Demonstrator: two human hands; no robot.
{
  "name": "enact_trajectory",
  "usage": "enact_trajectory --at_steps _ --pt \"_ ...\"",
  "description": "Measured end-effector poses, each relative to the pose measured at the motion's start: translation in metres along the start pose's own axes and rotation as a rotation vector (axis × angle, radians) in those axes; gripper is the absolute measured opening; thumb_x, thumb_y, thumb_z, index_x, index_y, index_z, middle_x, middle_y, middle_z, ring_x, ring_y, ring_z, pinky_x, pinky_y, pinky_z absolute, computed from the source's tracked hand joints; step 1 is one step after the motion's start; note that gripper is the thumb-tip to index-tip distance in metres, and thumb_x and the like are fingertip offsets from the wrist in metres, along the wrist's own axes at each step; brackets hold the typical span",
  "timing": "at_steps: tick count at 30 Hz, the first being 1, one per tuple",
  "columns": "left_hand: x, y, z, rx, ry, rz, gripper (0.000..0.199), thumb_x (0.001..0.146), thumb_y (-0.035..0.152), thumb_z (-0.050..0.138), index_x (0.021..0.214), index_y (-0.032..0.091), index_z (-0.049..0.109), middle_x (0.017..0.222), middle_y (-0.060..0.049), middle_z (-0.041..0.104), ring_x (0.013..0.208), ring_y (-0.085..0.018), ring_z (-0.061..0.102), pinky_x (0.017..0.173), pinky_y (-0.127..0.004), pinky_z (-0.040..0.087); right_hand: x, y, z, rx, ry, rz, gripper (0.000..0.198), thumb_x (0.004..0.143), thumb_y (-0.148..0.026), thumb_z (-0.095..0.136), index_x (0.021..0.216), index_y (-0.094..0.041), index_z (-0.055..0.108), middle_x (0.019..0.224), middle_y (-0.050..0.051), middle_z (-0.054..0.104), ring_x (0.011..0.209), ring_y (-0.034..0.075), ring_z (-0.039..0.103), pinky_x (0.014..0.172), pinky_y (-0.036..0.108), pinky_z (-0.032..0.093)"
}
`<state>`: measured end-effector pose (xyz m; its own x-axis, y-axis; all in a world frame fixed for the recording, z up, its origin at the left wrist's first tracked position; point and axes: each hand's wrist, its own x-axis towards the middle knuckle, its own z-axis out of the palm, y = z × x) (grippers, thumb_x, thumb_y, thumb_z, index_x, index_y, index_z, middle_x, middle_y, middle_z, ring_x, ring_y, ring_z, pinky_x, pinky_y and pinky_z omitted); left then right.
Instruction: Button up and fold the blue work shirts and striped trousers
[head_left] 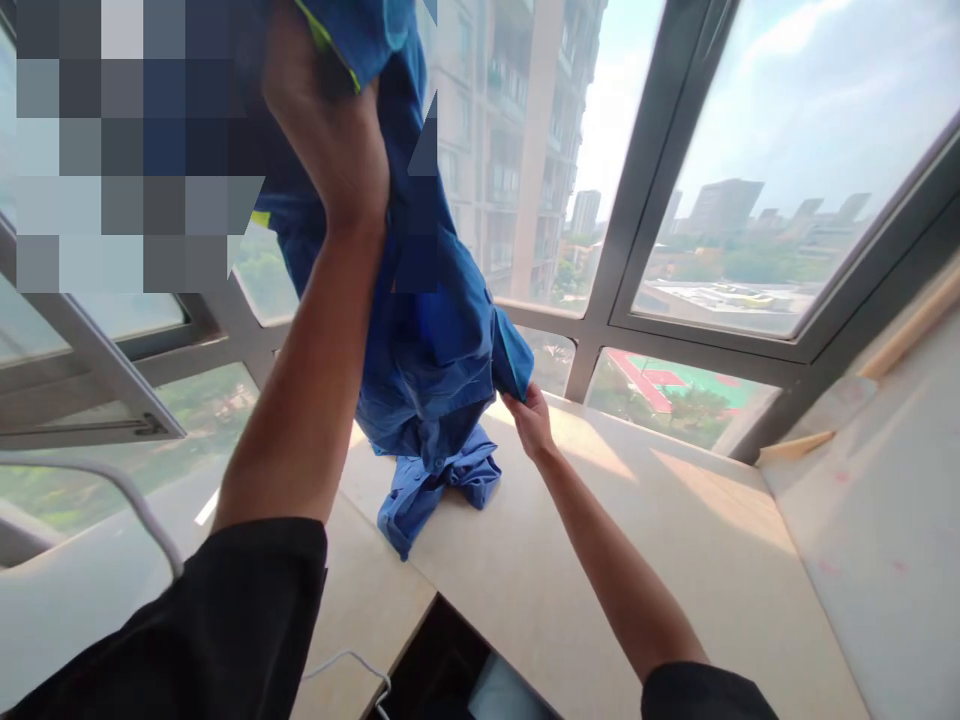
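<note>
At 11 o'clock your left hand [330, 150] grips a yellow-edged blue cloth garment [442, 340], hanging at 12 over a pale flat counter [735, 560]; at 1, your right hand [531, 420] pinches its edge. Keep it taut.

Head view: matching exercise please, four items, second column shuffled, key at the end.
1. Garment
2. Left hand
3. Right hand
4. Sleeve on the left arm

A. Pinching a loose flap at the side of the cloth
B. Black
C. Raised high, fingers partly hidden
D. Blue

Pairs: 1-D, 2-C, 3-A, 4-B
</note>
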<state>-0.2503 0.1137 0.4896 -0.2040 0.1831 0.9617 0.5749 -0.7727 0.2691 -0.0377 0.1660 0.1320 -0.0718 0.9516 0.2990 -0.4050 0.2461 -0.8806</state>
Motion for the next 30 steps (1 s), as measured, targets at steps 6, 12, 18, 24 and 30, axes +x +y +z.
enact_trajectory --at_steps 6,12,18,24,30 --pt "-0.122 -0.053 0.054 0.201 -0.106 -0.062 0.013 0.087 0.011 0.053 0.085 0.013 0.065 0.084 -0.002 0.068 0.09 -0.018 0.065 0.09 -0.033 0.052 -0.038 0.068 -0.028 -0.255 -0.015 0.432 0.032 0.062 -0.024 0.074 0.089 -0.021 0.057 0.096 0.003 0.069 0.079 0.019 0.068 0.071 0.034 0.056" --pt "-0.322 -0.085 0.047 0.777 -0.62 -0.757 0.029 0.09 0.017 0.05 0.118 0.014 0.061 0.13 -0.02 0.059 0.131 -0.032 0.048 0.11 -0.055 0.033 -0.096 0.089 -0.08 -0.298 -0.053 0.635 0.031 0.069 -0.021 0.072 0.096 -0.021 0.058 0.097 0.006 0.07 0.072 0.017 0.072 0.065 0.029 0.056" --pt "-0.459 -0.085 0.013 0.824 -0.876 -1.182 0.039 0.08 0.031 0.061 0.116 0.019 0.065 0.146 -0.021 0.049 0.142 -0.041 0.034 0.112 -0.069 0.019 -0.127 0.083 -0.128 -0.327 0.019 0.687 0.029 0.073 -0.022 0.069 0.099 -0.019 0.056 0.104 0.009 0.07 0.073 0.014 0.071 0.065 0.025 0.055" --pt "-0.465 -0.093 0.019 0.85 -0.867 -1.296 0.051 0.08 0.029 0.054 0.128 0.013 0.059 0.154 -0.025 0.037 0.147 -0.042 0.024 0.111 -0.069 0.024 -0.17 0.078 -0.162 -0.309 0.093 0.71 0.03 0.071 -0.026 0.072 0.098 -0.02 0.061 0.102 0.009 0.073 0.077 0.016 0.072 0.067 0.026 0.056" --pt "-0.466 -0.046 0.053 0.736 -0.538 -0.998 0.061 0.088 0.027 0.044 0.145 0.006 0.036 0.157 -0.026 0.03 0.149 -0.035 0.022 0.116 -0.056 0.029 -0.219 0.08 -0.189 -0.245 0.247 0.613 0.031 0.066 -0.036 0.076 0.091 -0.02 0.066 0.093 0.009 0.075 0.075 0.021 0.071 0.068 0.033 0.059"
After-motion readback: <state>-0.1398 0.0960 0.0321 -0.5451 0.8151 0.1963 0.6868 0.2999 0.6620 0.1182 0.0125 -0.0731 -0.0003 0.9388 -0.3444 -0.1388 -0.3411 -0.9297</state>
